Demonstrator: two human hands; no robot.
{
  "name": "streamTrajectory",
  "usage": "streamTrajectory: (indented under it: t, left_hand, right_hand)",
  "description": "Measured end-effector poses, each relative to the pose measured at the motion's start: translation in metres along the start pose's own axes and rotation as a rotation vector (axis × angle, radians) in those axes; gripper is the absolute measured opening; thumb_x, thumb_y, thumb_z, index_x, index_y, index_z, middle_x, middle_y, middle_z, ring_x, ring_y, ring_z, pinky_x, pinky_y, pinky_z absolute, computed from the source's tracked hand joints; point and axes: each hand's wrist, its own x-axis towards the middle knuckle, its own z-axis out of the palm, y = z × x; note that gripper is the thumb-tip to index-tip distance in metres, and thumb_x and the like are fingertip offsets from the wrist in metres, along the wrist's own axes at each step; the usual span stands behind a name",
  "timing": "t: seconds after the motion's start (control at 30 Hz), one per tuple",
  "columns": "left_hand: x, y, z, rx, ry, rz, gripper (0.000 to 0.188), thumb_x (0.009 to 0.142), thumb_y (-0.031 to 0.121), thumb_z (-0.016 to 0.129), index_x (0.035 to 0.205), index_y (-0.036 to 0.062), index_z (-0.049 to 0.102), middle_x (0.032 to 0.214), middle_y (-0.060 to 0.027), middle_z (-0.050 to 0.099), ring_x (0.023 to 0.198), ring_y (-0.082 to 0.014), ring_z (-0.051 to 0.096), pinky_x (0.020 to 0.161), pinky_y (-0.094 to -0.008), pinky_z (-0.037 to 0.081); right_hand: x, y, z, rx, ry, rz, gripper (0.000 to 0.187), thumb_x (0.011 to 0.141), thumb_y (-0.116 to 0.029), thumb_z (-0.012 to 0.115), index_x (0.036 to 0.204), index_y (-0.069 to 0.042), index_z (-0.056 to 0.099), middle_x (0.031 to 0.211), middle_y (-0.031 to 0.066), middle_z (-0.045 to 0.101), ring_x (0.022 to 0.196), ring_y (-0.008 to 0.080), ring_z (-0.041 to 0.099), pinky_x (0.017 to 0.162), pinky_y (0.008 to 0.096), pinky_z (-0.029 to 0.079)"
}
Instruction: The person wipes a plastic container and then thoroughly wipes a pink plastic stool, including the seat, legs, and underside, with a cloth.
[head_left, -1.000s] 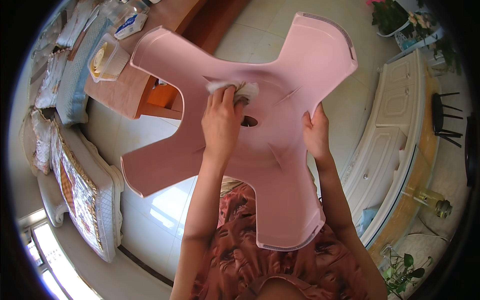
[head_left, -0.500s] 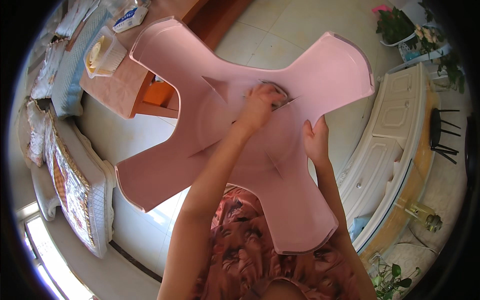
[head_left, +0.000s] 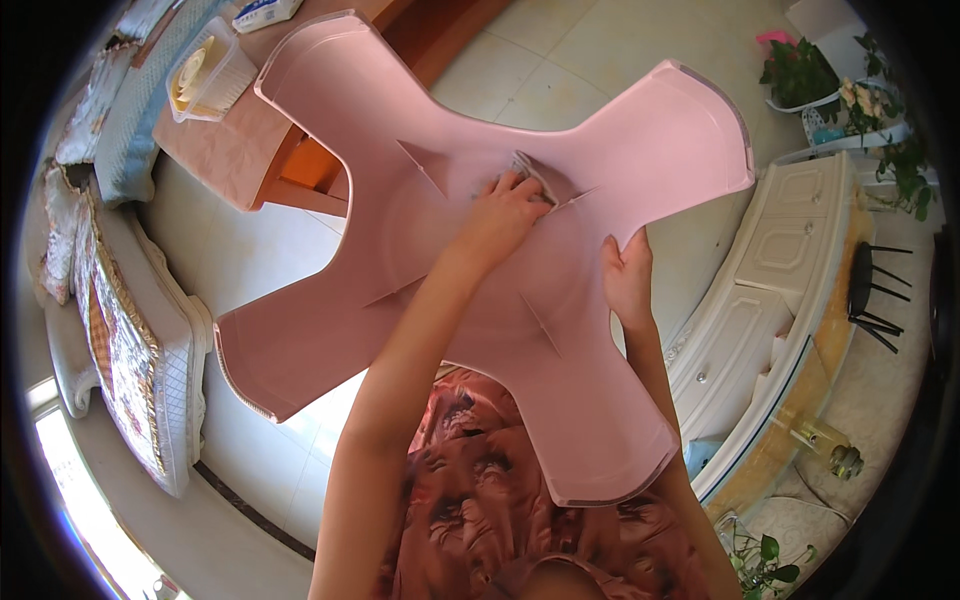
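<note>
A pink plastic stool [head_left: 690,130] is held up in front of me, its hollow underside and four splayed legs facing me. Thin ribs stand out around the round middle. My left hand [head_left: 505,215] lies on that middle, fingers bent over a greyish cloth [head_left: 537,178] pressed against the surface beside the upper right rib. At the stool's right edge, between two legs, my right hand [head_left: 630,278] grips the rim. Its thumb shows on my side; the other fingers are mostly hidden behind the plastic.
A wooden table [head_left: 215,150] at upper left bears a clear plastic tub [head_left: 212,85] and a tissue pack [head_left: 262,12]. Further left stands a cushioned seat [head_left: 130,360]. Along the right runs a white cabinet [head_left: 735,335], with a black stool [head_left: 875,290] beyond and potted plants [head_left: 800,75] behind.
My left hand has slid slightly leftward over the stool's underside with the cloth. The stool has shifted a little up and left in view. My right hand keeps its grip.
</note>
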Motion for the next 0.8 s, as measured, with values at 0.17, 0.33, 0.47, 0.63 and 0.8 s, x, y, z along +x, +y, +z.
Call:
streamTrajectory:
  t: [0.17,0.33,0.47,0.63,0.8]
  left_hand:
    - [0.009,0.005,0.002,-0.123,0.273,-0.203,0.031,0.076,0.002,0.063,0.106,0.009,0.069,0.118,-0.0042,0.06,0.113,-0.0275,0.053,0.089,-0.0437,0.048]
    - [0.013,0.002,0.03,0.013,0.392,0.07,0.027,0.077,0.004,0.063,0.103,0.0058,0.067,0.109,-0.0078,0.064,0.101,-0.0333,0.058,0.086,-0.0427,0.05]
    - [0.005,0.004,0.013,-0.049,0.239,0.069,0.023,0.077,0.007,0.065,0.1,0.0063,0.067,0.106,-0.0085,0.064,0.101,-0.0321,0.059,0.084,-0.0418,0.05]
    - [-0.007,0.062,-0.002,-0.289,0.096,-0.206,0.021,0.081,0.01,0.065,0.101,0.003,0.064,0.109,-0.0121,0.058,0.112,-0.0307,0.054,0.084,-0.0406,0.054]
    - [0.001,0.065,0.048,0.043,0.158,-0.174,0.033,0.082,0.01,0.062,0.113,-0.0016,0.055,0.115,-0.0151,0.052,0.111,-0.0323,0.053,0.083,-0.0428,0.052]
  right_hand:
    - [0.008,-0.006,-0.003,-0.028,-0.023,-0.01,0.05,0.087,0.005,0.046,0.136,0.008,0.039,0.123,0.0298,0.056,0.115,0.0438,0.056,0.099,0.0407,0.043]
    - [0.005,-0.014,-0.003,0.009,-0.05,0.079,0.05,0.088,0.005,0.045,0.137,0.008,0.038,0.123,0.0288,0.056,0.115,0.0409,0.057,0.099,0.04,0.043]
    - [0.004,-0.002,-0.002,0.011,-0.032,-0.001,0.05,0.088,0.005,0.043,0.138,0.008,0.038,0.124,0.0279,0.056,0.115,0.0392,0.057,0.1,0.0396,0.042]
    - [0.011,-0.009,-0.004,0.042,-0.024,-0.002,0.048,0.089,0.004,0.043,0.137,0.008,0.039,0.125,0.0262,0.057,0.115,0.0363,0.057,0.1,0.039,0.042]
    - [0.009,-0.007,0.0,0.028,-0.04,-0.008,0.047,0.087,0.004,0.043,0.134,0.01,0.041,0.122,0.0272,0.058,0.113,0.0374,0.058,0.099,0.0398,0.043]
